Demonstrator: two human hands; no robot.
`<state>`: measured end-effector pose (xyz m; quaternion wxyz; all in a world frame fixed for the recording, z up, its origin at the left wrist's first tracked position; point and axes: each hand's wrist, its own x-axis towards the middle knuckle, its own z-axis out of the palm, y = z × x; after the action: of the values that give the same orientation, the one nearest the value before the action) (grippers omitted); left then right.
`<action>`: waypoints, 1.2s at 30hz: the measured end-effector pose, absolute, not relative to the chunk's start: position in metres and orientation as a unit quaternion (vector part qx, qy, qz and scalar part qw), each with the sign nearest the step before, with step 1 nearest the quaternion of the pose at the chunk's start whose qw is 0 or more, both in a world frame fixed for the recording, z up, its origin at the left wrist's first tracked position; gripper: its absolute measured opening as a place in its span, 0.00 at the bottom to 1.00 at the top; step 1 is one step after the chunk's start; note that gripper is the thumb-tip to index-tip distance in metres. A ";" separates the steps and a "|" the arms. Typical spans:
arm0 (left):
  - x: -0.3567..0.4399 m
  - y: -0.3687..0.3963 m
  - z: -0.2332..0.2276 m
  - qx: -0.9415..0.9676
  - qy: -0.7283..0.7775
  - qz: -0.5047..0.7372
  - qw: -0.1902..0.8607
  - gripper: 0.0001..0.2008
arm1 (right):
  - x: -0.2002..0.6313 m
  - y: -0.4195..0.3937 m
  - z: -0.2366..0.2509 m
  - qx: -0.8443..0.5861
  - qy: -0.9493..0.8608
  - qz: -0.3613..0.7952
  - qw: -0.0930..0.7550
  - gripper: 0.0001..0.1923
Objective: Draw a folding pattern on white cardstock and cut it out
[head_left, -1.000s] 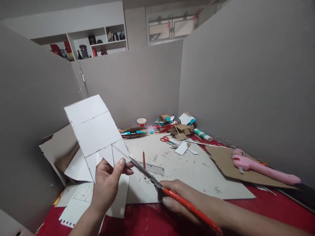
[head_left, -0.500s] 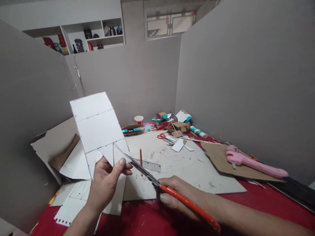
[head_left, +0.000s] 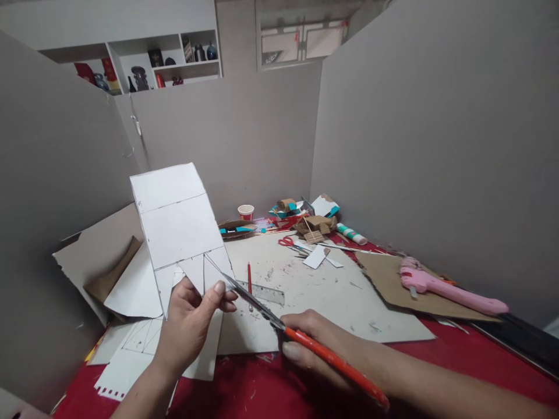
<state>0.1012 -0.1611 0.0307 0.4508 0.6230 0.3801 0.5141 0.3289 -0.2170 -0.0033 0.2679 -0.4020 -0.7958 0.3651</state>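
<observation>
My left hand point(head_left: 192, 320) pinches the lower part of a white card sheet point(head_left: 181, 224) between thumb and fingers, holding it raised and tilted. Pencil lines cross the sheet, and its lower edge has pointed flaps, with a gap cut near the fingers. In my right hand point(head_left: 317, 343) is a pair of scissors point(head_left: 327, 355) with red handles. The blades reach up and left to the sheet's lower right part, by a drawn slanting line. How far the blades are parted is hard to see.
A white board point(head_left: 332, 302) lies on the red cloth, bearing a red pencil point(head_left: 249, 276), a clear ruler point(head_left: 266, 292) and small scissors point(head_left: 286, 241). A pink glue gun point(head_left: 454, 291) rests on cardboard at right. A paper cup point(head_left: 246, 212) and scraps stand behind; papers point(head_left: 126, 364) lie at left.
The card sheet has shifted slightly right with my left hand. The scissors stay at its lower right part, almost unmoved.
</observation>
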 end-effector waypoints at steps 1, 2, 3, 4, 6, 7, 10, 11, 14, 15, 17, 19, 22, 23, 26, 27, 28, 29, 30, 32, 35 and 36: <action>0.101 -0.161 0.031 0.623 0.379 0.514 0.452 0.12 | 0.329 -0.217 -0.003 -0.403 -0.797 0.362 0.266 0.22; 0.101 -0.162 0.031 0.623 0.377 0.514 0.453 0.12 | 0.329 -0.217 -0.003 -0.405 -0.798 0.360 0.266 0.22; 0.101 -0.162 0.032 0.623 0.375 0.514 0.455 0.12 | 0.329 -0.217 -0.003 -0.406 -0.797 0.359 0.267 0.22; 0.101 -0.162 0.032 0.624 0.372 0.514 0.456 0.12 | 0.329 -0.217 -0.003 -0.407 -0.797 0.359 0.267 0.22; 0.102 -0.162 0.033 0.624 0.368 0.515 0.459 0.11 | 0.329 -0.217 -0.003 -0.408 -0.796 0.360 0.267 0.22; 0.102 -0.162 0.032 0.624 0.366 0.515 0.461 0.11 | 0.329 -0.218 -0.002 -0.408 -0.795 0.361 0.267 0.22; 0.101 -0.161 0.031 0.625 0.363 0.513 0.463 0.12 | 0.329 -0.218 -0.002 -0.410 -0.794 0.363 0.265 0.22; 0.100 -0.161 0.030 0.625 0.363 0.512 0.464 0.12 | 0.329 -0.218 -0.002 -0.412 -0.793 0.364 0.264 0.22; 0.100 -0.160 0.029 0.626 0.364 0.509 0.466 0.12 | 0.328 -0.218 -0.003 -0.414 -0.792 0.364 0.264 0.23; 0.099 -0.160 0.028 0.626 0.364 0.508 0.467 0.12 | 0.328 -0.218 -0.004 -0.414 -0.792 0.364 0.263 0.24; 0.100 -0.160 0.028 0.626 0.365 0.507 0.468 0.12 | 0.328 -0.218 -0.004 -0.410 -0.792 0.368 0.264 0.24; 0.100 -0.160 0.028 0.627 0.363 0.505 0.470 0.12 | 0.327 -0.219 -0.004 -0.407 -0.788 0.376 0.267 0.25; 0.100 -0.161 0.029 0.626 0.358 0.505 0.474 0.12 | 0.326 -0.220 -0.004 -0.409 -0.780 0.386 0.275 0.25; 0.101 -0.160 0.029 0.626 0.356 0.505 0.476 0.12 | 0.325 -0.220 -0.004 -0.410 -0.778 0.388 0.277 0.26; 0.102 -0.160 0.029 0.623 0.349 0.507 0.482 0.12 | 0.324 -0.220 -0.004 -0.420 -0.766 0.401 0.276 0.27; 0.102 -0.160 0.029 0.623 0.346 0.508 0.484 0.12 | 0.323 -0.220 -0.004 -0.425 -0.762 0.406 0.272 0.28; 0.102 -0.160 0.029 0.622 0.343 0.508 0.487 0.12 | 0.323 -0.220 -0.004 -0.428 -0.759 0.410 0.270 0.29; 0.102 -0.160 0.029 0.621 0.341 0.509 0.489 0.12 | 0.322 -0.220 -0.005 -0.429 -0.758 0.412 0.268 0.30; 0.102 -0.161 0.029 0.620 0.339 0.510 0.491 0.12 | 0.322 -0.220 -0.005 -0.428 -0.758 0.412 0.269 0.31; 0.102 -0.161 0.029 0.618 0.334 0.511 0.495 0.11 | 0.321 -0.219 -0.007 -0.424 -0.759 0.411 0.275 0.31; 0.101 -0.161 0.028 0.618 0.325 0.512 0.501 0.11 | 0.321 -0.218 -0.012 -0.418 -0.755 0.416 0.287 0.31; 0.101 -0.161 0.028 0.618 0.322 0.512 0.503 0.11 | 0.321 -0.218 -0.014 -0.415 -0.754 0.419 0.291 0.30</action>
<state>0.1013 -0.1606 0.0283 0.5026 0.6177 0.3218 0.5121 0.3208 -0.2179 -0.0139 0.2911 -0.4145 -0.7537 0.4188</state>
